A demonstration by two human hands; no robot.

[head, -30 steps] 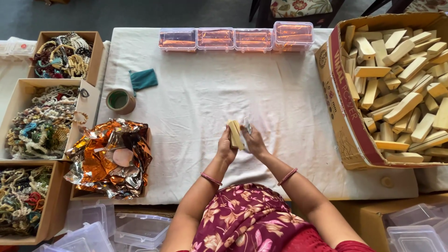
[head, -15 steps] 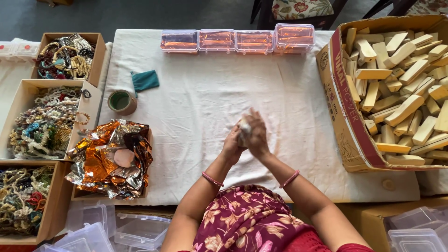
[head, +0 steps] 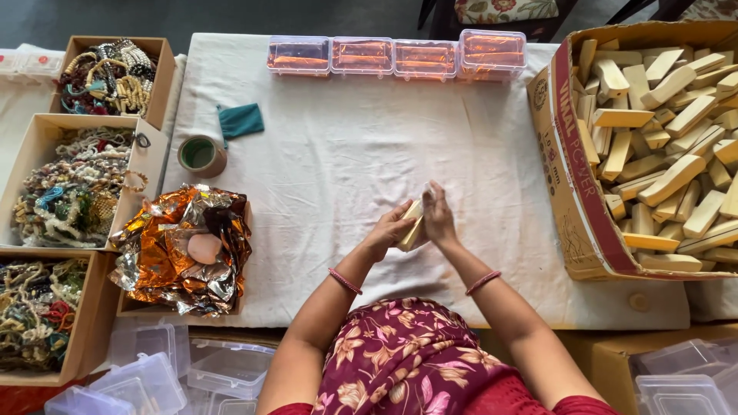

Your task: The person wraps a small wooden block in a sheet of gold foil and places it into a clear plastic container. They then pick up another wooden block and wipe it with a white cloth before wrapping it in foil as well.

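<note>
Boxes of tangled beaded jewellery (head: pixel 73 188) line the left edge, 3 in a column. Beside them a heap of crinkled orange and silver foil (head: pixel 181 250) lies on the desk (head: pixel 330 154), which wears a white cloth, with a roll of tape (head: pixel 201 156) and a small teal pouch (head: pixel 240 121) above it. Along the far edge stand 4 clear lidded containers (head: pixel 396 56) with orange contents. At centre the left hand (head: pixel 390 229) closes its grip around a pale wooden block (head: pixel 411 225), held just above the cloth, while the right hand (head: pixel 438 217) presses against the block's other side, fingers wrapped on it. At far right a large cardboard box (head: pixel 573 192) holds many similar blocks.
</note>
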